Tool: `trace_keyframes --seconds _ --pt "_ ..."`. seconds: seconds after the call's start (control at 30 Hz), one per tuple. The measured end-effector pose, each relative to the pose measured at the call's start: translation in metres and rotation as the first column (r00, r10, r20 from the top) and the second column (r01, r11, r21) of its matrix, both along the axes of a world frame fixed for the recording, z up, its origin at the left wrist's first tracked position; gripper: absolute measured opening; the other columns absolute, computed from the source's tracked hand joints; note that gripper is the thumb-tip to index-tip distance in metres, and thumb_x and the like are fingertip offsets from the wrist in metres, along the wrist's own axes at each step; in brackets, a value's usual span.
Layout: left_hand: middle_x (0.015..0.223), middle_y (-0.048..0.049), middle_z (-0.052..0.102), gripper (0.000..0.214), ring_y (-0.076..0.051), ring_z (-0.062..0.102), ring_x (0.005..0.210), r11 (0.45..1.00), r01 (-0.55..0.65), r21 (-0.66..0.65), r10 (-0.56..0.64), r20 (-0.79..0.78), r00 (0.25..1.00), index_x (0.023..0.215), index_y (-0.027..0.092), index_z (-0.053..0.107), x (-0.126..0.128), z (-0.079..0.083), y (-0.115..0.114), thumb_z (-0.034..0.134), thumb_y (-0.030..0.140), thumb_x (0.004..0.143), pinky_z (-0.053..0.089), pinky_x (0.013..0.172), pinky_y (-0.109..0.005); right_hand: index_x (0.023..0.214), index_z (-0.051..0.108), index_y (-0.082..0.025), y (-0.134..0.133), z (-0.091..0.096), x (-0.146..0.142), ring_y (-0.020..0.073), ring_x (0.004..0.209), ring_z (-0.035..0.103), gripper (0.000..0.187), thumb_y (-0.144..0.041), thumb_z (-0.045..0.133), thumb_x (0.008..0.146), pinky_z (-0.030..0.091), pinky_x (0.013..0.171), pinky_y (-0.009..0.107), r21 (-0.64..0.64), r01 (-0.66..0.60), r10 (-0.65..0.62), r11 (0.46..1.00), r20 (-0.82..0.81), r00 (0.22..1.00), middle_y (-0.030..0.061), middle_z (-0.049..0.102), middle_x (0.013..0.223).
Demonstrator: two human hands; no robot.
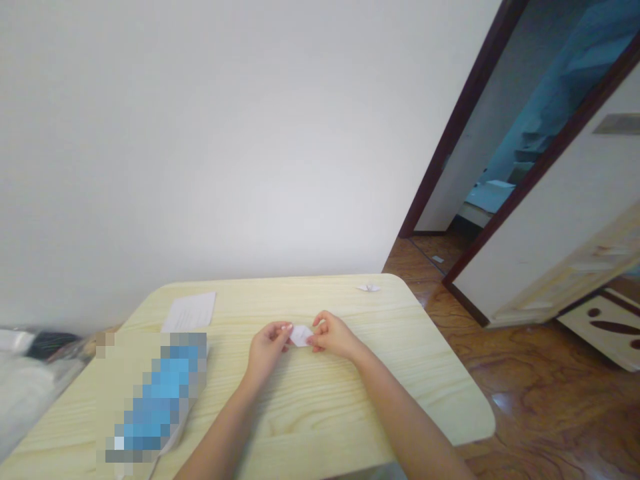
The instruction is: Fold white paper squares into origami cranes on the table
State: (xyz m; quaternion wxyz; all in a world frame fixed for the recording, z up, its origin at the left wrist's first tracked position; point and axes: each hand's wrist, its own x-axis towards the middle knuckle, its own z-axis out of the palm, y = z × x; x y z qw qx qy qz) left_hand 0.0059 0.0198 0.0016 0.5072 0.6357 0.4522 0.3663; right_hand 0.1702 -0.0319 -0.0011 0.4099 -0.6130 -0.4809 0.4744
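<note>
A small folded piece of white paper (301,335) is held between my two hands, just over the middle of the table. My left hand (271,345) pinches its left edge between thumb and fingers. On the opposite side, my right hand (332,335) grips the right edge with thumb and fingertips, the other fingers curled above. Creases show faintly on the paper, but its exact folded form is too small to make out. Farther back on the right lies a small white folded paper piece (369,288) with pointed ends, apart from both hands.
The pale wooden table (310,413) stands against a white wall (250,133). Left of my arms lies a blurred-out blue object (165,387) with a cord, and a white sheet (191,311) sits behind it. A doorway opens at the right, beyond the wooden floor (540,387).
</note>
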Motion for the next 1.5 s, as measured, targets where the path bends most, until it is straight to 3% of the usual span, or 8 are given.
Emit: trace_keyframes --seconds 0.1,0.2,0.37,0.57,0.7,0.8,1.1,1.5 --pt "0.073 -0.0068 0.065 0.033 -0.018 0.061 0.067 0.962 -0.035 0.269 0.063 -0.096 0.993 0.090 0.013 0.062 -0.002 -0.007 0.000 0.052 0.040 0.074 0.049 0.062 -0.030 0.084 0.044 -0.017 0.000 -0.005 0.008 0.0072 0.039 0.050 0.030 -0.014 0.064 0.062 0.034 0.040 0.015 -0.002 -0.011 0.011 1.000 0.049 0.999 -0.0092 0.053 0.047" --pt "0.093 -0.0093 0.064 0.024 -0.020 0.058 0.090 0.829 0.092 0.551 0.024 -0.200 0.979 0.091 0.017 0.064 -0.002 -0.006 -0.004 0.048 0.031 0.078 0.046 0.079 -0.034 0.084 0.049 -0.015 -0.001 -0.009 0.014 0.0073 0.042 0.052 0.027 -0.013 0.065 0.062 0.035 0.041 0.015 -0.003 -0.017 0.017 1.000 0.129 0.991 -0.0067 0.056 0.050" --pt "0.099 -0.0071 0.065 0.028 -0.019 0.059 0.090 0.666 0.508 0.546 -0.265 -0.464 0.845 0.094 0.023 0.066 0.005 -0.003 -0.014 0.040 0.024 0.083 0.044 0.083 -0.035 0.082 0.059 -0.014 -0.002 -0.005 0.016 0.0093 0.050 0.055 0.018 -0.016 0.065 0.065 0.039 0.048 0.019 -0.005 -0.051 0.050 0.999 0.309 0.950 -0.0024 0.060 0.057" --pt "0.104 -0.0106 0.062 0.025 -0.024 0.055 0.097 0.712 0.424 0.560 -0.078 -0.537 0.840 0.087 0.020 0.068 0.010 -0.011 -0.016 0.044 0.024 0.081 0.041 0.086 -0.040 0.070 0.066 -0.019 -0.006 0.011 0.009 0.0161 0.080 0.055 0.010 -0.029 0.063 0.070 0.038 0.071 0.025 0.200 -0.049 -0.118 0.979 0.739 0.663 0.0038 0.062 0.079" --pt "0.090 -0.0078 0.066 0.028 -0.019 0.059 0.084 0.751 0.445 0.487 -0.136 -0.545 0.827 0.090 0.019 0.067 0.011 -0.010 -0.018 0.040 0.025 0.083 0.045 0.079 -0.032 0.079 0.061 -0.019 -0.009 0.012 -0.005 0.0160 0.079 0.055 0.016 -0.031 0.051 0.080 0.034 0.072 0.027 0.169 0.037 -0.164 0.985 0.842 0.514 0.0037 0.063 0.079" --pt "0.101 -0.0093 0.065 0.032 -0.019 0.058 0.091 0.710 0.493 0.502 -0.118 -0.606 0.787 0.103 0.019 0.062 0.009 -0.010 -0.022 0.036 0.026 0.085 0.042 0.084 -0.034 0.078 0.058 -0.019 -0.010 0.009 -0.011 0.0170 0.080 0.055 0.015 -0.030 0.048 0.082 0.032 0.073 0.029 0.152 0.048 -0.158 0.987 0.879 0.449 0.0034 0.064 0.080" --pt "0.133 -0.0083 0.040 0.048 -0.021 0.034 0.123 0.583 0.664 0.467 -0.098 -0.772 0.629 0.129 0.024 0.035 -0.019 -0.016 -0.029 0.036 0.042 0.084 0.022 0.101 -0.045 0.078 0.057 -0.019 -0.012 0.009 -0.008 0.0171 0.082 0.054 0.016 -0.030 0.047 0.083 0.028 0.075 0.031 0.162 0.014 -0.153 0.987 0.896 0.417 0.0034 0.064 0.082" --pt "0.134 -0.0102 0.038 0.055 -0.030 0.029 0.125 0.684 0.551 0.479 0.064 -0.791 0.608 0.129 0.019 0.036 -0.027 -0.015 -0.048 0.035 0.047 0.083 0.019 0.099 -0.053 0.079 0.057 -0.019 -0.012 0.007 -0.007 0.0172 0.084 0.054 0.015 -0.031 0.049 0.082 0.028 0.075 0.031 0.145 0.057 -0.155 0.988 0.873 0.462 0.0027 0.064 0.082"
